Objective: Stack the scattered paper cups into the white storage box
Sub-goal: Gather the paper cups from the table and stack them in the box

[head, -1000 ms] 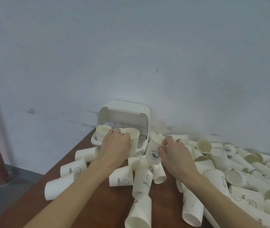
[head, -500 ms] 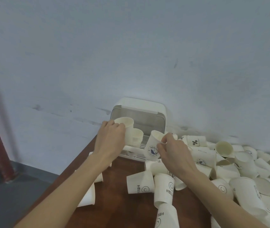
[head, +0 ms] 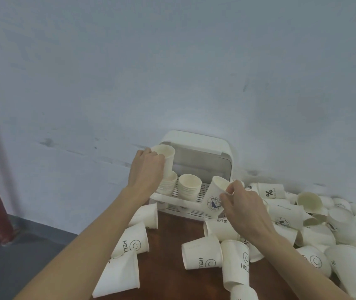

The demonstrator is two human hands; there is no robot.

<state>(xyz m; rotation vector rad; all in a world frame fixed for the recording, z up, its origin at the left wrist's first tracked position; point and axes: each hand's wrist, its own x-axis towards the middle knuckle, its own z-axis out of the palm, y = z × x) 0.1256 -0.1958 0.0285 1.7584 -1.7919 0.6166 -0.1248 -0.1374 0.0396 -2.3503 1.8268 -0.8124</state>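
While the left hand [head: 149, 169] held its plain cup [head: 165, 158] low beside the stack half a second ago, it now holds that cup higher, directly above the left stack of cups [head: 168, 184] inside the white storage box [head: 203, 161], its grip curled around the cup's side. The right hand [head: 243, 207] has shifted little: its grip pinches the rim of a tilted cup with a round blue whale logo [head: 216, 198], which hangs just in front of the box's front edge. The box is smooth, glossy plastic with rounded corners, a raised lid with a grey translucent panel, and a slatted floor of thin parallel bars. Two nested stacks stand upright on that floor, the second stack [head: 189, 187] to the right of the first, their rolled rims forming tight rings. The cups are matte white paper, tapered cones with cream interiors. Many lie on their sides across the dark reddish-brown wooden table [head: 168, 245], some printed "HELLO" with a smiley face, one with a percent sign [head: 270, 191]. Most pile up to the right. Behind is a pale, scuffed wall [head: 172, 72].
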